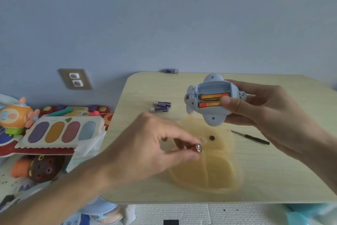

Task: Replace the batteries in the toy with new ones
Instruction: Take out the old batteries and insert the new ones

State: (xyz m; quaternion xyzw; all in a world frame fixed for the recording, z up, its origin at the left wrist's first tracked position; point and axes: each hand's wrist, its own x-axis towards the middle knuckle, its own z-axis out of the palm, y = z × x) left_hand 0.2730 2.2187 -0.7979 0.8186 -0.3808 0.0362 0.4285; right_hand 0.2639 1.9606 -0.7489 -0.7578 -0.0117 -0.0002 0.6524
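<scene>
My right hand (262,108) holds a pale blue toy (213,119) upside down above the table, its battery bay uncovered. Two orange batteries (209,104) lie in the lower slots, my thumb resting on their right ends; the top slot is bare. My left hand (145,148) pinches one orange battery (196,148) between thumb and fingers, its metal end facing me, low over a yellow duck-shaped shell (209,170). Two dark blue batteries (161,107) lie side by side on the table left of the toy. A third blue battery (171,71) rests at the far edge.
A thin black screwdriver (253,138) lies on the light wooden table (291,179) under my right wrist. Left of the table, on the floor, sit a keyboard toy (60,131), an orange figure (16,115) and other toys. A wall socket (75,78) is behind.
</scene>
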